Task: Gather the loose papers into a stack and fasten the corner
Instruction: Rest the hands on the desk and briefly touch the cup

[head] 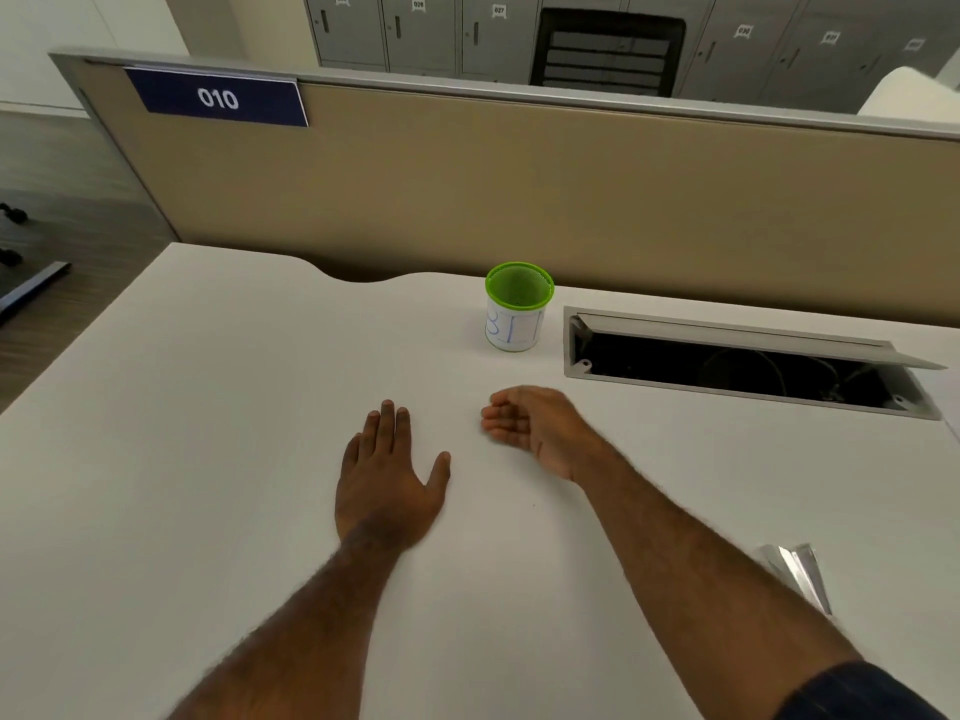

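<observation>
My left hand point(387, 475) lies flat on the white desk point(208, 407), palm down with fingers straight. A short way to its right, my right hand point(530, 423) rests on its side with the fingers loosely curled and nothing visible in it. No loose papers show on the desk. A shiny silver object point(800, 569) lies at the lower right, partly hidden behind my right forearm; I cannot tell what it is.
A green mesh cup point(518, 306) with a white label stands behind my right hand. An open cable hatch point(737, 363) is sunk into the desk at the right. A tan partition point(519, 189) with a blue "010" sign point(218, 98) closes the back.
</observation>
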The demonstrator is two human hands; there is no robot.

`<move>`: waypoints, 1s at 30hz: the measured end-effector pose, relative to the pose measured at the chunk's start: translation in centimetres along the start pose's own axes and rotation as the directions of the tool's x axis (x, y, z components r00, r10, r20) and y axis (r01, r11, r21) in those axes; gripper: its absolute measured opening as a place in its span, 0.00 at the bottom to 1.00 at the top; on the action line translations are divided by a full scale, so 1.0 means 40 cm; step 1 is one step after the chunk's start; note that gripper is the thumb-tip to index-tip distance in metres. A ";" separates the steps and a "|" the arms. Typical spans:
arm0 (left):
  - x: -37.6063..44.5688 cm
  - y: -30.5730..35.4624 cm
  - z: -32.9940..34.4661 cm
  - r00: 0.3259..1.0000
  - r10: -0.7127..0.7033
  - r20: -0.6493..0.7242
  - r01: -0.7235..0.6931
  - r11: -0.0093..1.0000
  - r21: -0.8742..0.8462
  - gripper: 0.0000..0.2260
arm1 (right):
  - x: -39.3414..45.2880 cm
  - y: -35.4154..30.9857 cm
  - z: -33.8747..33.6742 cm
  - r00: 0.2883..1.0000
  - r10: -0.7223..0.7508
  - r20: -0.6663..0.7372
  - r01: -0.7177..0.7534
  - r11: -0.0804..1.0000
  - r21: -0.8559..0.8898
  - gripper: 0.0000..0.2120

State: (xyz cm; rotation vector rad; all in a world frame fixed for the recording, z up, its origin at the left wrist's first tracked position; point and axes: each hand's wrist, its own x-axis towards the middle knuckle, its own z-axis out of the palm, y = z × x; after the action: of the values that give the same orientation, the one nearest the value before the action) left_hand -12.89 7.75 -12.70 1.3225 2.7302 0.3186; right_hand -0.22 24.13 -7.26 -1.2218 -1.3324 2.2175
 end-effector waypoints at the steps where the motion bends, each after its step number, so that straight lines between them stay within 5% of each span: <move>1: -0.001 0.000 0.000 1.000 0.000 0.002 0.000 1.000 0.002 0.37 | -0.010 0.014 0.010 0.996 0.028 0.081 -0.023 0.998 -0.063 0.10; 5: -0.001 0.001 0.000 1.000 0.001 0.007 -0.001 1.000 0.007 0.37 | -0.054 0.025 0.021 0.941 0.176 0.289 -0.026 0.889 -0.458 0.13; 9: -0.002 0.002 0.001 1.000 -0.006 0.002 0.006 1.000 -0.006 0.37 | -0.091 0.011 -0.035 0.912 0.253 0.324 -0.007 0.799 -0.602 0.13; 11: -0.001 0.001 0.001 1.000 -0.006 0.000 0.006 1.000 -0.004 0.37 | -0.104 0.009 -0.069 0.956 0.114 0.272 0.028 0.883 -0.468 0.11; 13: -0.002 0.001 0.000 1.000 -0.006 0.003 0.006 1.000 -0.006 0.37 | -0.107 0.017 -0.104 0.993 -0.069 0.091 0.080 0.989 -0.126 0.10; 17: 0.000 0.001 0.002 1.000 -0.002 0.003 0.002 1.000 -0.005 0.37 | -0.100 0.058 -0.145 0.977 -0.125 -0.170 0.175 0.930 0.323 0.13; 22: 0.000 0.000 0.003 1.000 -0.004 -0.003 0.004 1.000 0.009 0.37 | -0.158 0.127 -0.065 0.996 -0.080 -0.036 0.087 0.952 0.293 0.14; 26: 0.000 0.000 0.002 1.000 -0.004 -0.003 0.004 1.000 0.013 0.37 | -0.196 0.147 -0.066 0.986 -0.165 -0.027 0.166 0.951 0.262 0.13; 30: 0.001 -0.001 0.003 1.000 -0.005 0.000 0.005 1.000 0.016 0.37 | -0.212 0.139 -0.085 0.933 -0.299 -0.202 0.276 0.952 -0.136 0.12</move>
State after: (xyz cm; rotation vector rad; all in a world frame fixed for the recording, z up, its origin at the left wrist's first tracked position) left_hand -12.92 7.79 -12.84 1.3198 2.7408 0.2963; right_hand 8.51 18.01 -8.17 -1.1804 -1.4478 1.7759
